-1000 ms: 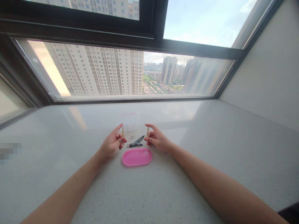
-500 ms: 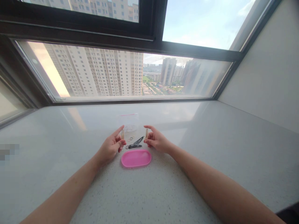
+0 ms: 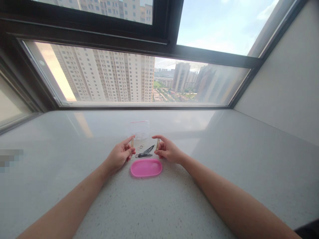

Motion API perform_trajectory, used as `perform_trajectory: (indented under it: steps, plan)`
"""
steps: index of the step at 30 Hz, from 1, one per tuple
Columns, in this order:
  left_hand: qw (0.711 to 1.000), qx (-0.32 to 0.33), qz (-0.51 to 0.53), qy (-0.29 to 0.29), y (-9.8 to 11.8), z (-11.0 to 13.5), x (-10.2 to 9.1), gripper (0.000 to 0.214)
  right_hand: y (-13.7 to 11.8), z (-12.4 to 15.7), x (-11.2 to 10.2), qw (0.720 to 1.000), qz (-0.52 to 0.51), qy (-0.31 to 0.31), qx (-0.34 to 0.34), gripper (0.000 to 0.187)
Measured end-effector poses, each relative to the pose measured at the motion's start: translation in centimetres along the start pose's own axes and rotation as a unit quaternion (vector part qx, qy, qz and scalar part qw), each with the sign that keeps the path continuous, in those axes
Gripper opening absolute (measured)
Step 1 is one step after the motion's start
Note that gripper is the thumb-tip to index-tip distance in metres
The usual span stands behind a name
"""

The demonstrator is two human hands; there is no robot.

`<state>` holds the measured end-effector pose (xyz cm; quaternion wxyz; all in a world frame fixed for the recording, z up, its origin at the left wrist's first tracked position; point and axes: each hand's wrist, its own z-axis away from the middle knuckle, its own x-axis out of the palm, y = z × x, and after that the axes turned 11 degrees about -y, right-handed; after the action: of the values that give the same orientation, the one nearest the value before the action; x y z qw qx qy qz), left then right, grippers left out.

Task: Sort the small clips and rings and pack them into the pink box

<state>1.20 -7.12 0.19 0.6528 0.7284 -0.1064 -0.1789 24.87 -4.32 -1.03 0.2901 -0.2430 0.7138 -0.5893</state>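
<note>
My left hand (image 3: 122,153) is closed on a gold hair clip (image 3: 132,142), which stands upright between its fingers. Another gold hair clip (image 3: 158,145) is pinched upright in my right hand (image 3: 170,150), whose index finger stretches out above it. Between the hands lie black snap hair clips (image 3: 145,154) and a few small rings (image 3: 141,146). A pink oval tray (image 3: 146,168) with nothing in it sits just in front of them, nearer to me. Behind the clips lies a clear plastic zip bag (image 3: 139,127) with a pink strip.
The speckled white counter (image 3: 154,205) reaches back to a dark window frame (image 3: 144,108). A white wall (image 3: 281,76) bounds it on the right. A blurred patch (image 3: 8,159) appears at the left edge.
The whole view has shifted slightly. Both hands keep their gold clips upright, with the right clip tilting a little more; the tray and black clips lie as before.
</note>
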Motion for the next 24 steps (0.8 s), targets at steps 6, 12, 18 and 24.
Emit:
perform_trajectory:
  steps: [6,12,18,24]
  plan:
    - [1.0,-0.008,0.014,-0.004,0.35,0.04,0.09,0.072,-0.05,-0.03,0.06,1.0,-0.014,-0.005,0.0,0.061]
    - [1.0,-0.004,0.014,-0.018,0.19,0.0,0.0,0.062,-0.18,0.01,0.0,1.0,-0.022,-0.003,0.0,0.062]
    - [1.0,0.006,0.011,-0.026,-0.15,-0.01,0.0,0.058,-0.05,0.03,-0.24,0.999,-0.042,-0.012,-0.012,0.061]
    - [1.0,0.009,-0.005,-0.012,0.16,0.15,0.19,0.056,-0.01,0.31,-0.67,0.998,-0.043,-0.043,-0.012,0.057]
